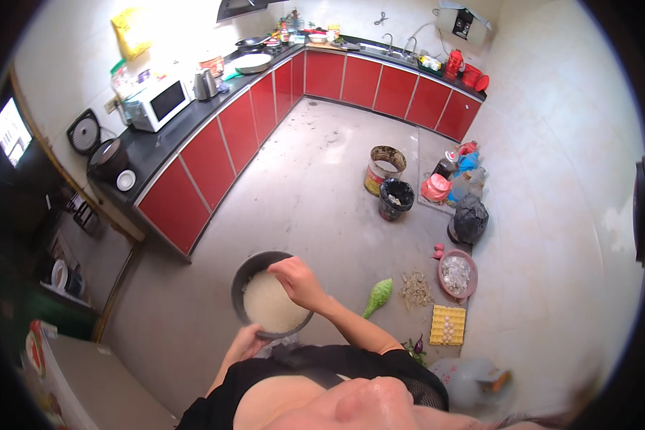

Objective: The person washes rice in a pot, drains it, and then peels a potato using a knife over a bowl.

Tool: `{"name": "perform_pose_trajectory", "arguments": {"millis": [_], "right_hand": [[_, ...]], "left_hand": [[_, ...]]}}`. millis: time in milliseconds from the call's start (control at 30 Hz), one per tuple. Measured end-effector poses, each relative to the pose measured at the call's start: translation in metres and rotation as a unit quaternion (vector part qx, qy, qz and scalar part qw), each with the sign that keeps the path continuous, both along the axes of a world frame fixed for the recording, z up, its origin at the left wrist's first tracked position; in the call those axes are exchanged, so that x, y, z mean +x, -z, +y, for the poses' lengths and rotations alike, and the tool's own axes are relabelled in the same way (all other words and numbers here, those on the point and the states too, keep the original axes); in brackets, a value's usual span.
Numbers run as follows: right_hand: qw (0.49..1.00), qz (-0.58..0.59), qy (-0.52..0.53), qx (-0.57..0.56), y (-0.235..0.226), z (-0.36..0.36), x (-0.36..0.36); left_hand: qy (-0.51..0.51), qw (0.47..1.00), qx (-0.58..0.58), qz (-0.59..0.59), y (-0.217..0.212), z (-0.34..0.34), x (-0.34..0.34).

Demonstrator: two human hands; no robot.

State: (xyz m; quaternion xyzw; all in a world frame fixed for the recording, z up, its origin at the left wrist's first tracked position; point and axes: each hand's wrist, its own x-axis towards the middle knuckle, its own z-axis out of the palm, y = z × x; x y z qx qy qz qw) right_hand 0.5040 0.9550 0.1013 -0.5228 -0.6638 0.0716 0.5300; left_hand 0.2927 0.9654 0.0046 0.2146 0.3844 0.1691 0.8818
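Note:
A round dark grey pot (239, 284) is in front of my body, with pale, whitish rice grains (271, 307) covering its inside. At its near rim my left hand (248, 342) grips the pot's edge, fingers closed. Over the far right part of the pot is my right hand (297, 282), bent at the wrist with its fingers curled together and pointing down. Whatever those fingers hold, if anything, is hidden from this view.
Red cabinets (208, 165) line the left and back walls. On the right floor stand a bucket (384, 172), a black-lined bin (395, 201), a black bag (471, 218), a pink basin (457, 276), an egg tray (448, 325) and a green gourd (380, 295). A refrigerator (93, 380) is at lower left.

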Motion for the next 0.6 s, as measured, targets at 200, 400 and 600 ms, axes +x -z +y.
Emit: {"name": "perform_pose_trajectory", "arguments": {"millis": [200,400,600], "right_hand": [[0.991,-0.097,0.019,-0.095,0.034,0.131,0.115],[0.967,0.162,0.174,-0.095,0.02,0.207,0.237],[0.938,0.233,0.237,-0.1,0.049,0.322,0.371]], "left_hand": [[0.092,0.996,0.009,0.019,-0.006,0.189,0.122],[0.187,0.98,0.05,0.055,-0.017,0.335,0.27],[0.236,0.971,-0.023,0.013,0.028,0.459,0.418]]}}
